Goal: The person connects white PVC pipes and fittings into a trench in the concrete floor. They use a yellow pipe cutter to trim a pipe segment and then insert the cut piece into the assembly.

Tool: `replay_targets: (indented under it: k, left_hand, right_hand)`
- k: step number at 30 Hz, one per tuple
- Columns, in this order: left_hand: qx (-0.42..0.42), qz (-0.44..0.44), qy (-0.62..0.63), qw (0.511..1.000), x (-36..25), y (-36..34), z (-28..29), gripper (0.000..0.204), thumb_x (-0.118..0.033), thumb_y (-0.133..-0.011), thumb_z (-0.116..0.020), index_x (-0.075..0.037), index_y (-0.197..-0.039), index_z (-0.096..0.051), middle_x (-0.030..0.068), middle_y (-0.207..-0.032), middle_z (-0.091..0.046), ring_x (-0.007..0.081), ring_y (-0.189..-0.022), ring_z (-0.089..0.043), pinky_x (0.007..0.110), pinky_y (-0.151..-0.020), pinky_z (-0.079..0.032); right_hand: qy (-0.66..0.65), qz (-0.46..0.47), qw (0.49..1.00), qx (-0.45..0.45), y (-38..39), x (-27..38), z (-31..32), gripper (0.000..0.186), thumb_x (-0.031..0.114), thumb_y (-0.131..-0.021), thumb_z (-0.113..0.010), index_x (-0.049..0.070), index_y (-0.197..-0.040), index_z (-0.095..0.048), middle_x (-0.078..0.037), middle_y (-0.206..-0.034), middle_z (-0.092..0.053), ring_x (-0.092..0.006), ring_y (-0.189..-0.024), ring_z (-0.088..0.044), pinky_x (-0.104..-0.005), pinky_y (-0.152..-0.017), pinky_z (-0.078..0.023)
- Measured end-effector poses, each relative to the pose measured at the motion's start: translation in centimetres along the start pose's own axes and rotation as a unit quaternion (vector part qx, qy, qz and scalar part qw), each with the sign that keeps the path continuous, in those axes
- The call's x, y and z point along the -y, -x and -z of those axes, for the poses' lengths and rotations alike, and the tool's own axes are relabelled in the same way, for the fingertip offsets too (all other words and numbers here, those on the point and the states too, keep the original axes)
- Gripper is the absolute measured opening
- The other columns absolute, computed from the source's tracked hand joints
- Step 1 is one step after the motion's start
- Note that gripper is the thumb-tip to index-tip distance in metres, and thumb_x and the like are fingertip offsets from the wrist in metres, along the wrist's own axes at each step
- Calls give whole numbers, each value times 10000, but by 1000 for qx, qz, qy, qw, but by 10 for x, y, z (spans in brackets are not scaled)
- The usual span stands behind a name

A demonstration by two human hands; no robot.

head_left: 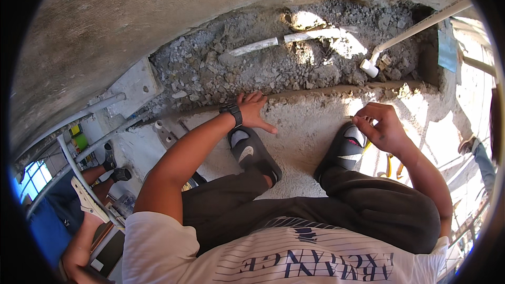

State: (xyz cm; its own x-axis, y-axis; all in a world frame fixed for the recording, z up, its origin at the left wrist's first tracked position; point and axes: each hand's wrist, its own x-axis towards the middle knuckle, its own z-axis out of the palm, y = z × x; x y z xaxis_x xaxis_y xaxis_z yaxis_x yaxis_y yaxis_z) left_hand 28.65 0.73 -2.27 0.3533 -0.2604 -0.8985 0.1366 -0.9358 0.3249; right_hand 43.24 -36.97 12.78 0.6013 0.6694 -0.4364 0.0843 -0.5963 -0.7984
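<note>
My left hand [253, 111], with a dark watch [231, 110] on its wrist, lies at the edge of the concrete ledge [300, 121]. Its fingers are spread, with nothing in them. My right hand [385, 126] is closed in a pinch above my right slide sandal [344, 147]; a small pale bit shows at the fingertips, too small to name. Beyond both hands stretches a trench of broken rubble [236, 76]. In it lie a whitish length of pipe [253, 47] and another pipe piece [313, 35], end toward end with a small gap.
A long pale pipe [415, 30] with a white fitting [369, 67] slants in from the right. The rough wall [137, 16] curves along the far side. Metal rails [79, 171] and another person's legs [97, 176] are at lower left; a denim-clad leg [483, 160] is at right.
</note>
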Motion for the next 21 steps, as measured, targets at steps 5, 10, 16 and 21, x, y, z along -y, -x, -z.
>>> replay_targets:
  k: [5, 10, 16, 21]
  left_hand:
    - [-36, 12, -19, 999, -11, 14, -13, 1546, -1030, -537, -556, 8, -1622, -191, 262, -1691, -105, 381, -1587, -23, 597, -1248, 10]
    - [-30, -63, -129, 989, -11, 34, 5, 1438, -979, -625, -558, 68, -1573, -291, 275, -1653, -227, 394, -1575, -102, 585, -1255, -39]
    - [-66, -18, -161, 985, -21, 25, 3, 1261, -831, -752, -631, 122, -1523, -336, 286, -1618, -292, 423, -1545, -186, 535, -1261, -128]
    - [-81, -40, -178, 980, -24, 35, -10, 1053, -767, -830, -608, 118, -1392, -505, 309, -1592, -315, 458, -1529, -194, 543, -1253, -132]
  right_hand:
    - [1, 9, 1000, 13, -7, 0, -7, 156, 170, -915, -729, 15, -915, -746, -142, -841, -712, -287, -727, -701, -392, -667, -552]
    - [3, 29, 1000, 5, -13, 5, -9, 160, 171, -919, -731, 13, -910, -747, -130, -822, -707, -278, -719, -700, -394, -659, -554]
    - [-6, 29, 999, -17, -9, 2, -11, 156, 168, -915, -737, 12, -904, -747, -125, -805, -701, -275, -715, -698, -394, -656, -552]
    - [-6, 38, 999, -27, -5, -2, -11, 144, 156, -913, -738, 13, -904, -750, -120, -804, -703, -267, -713, -699, -386, -650, -552]
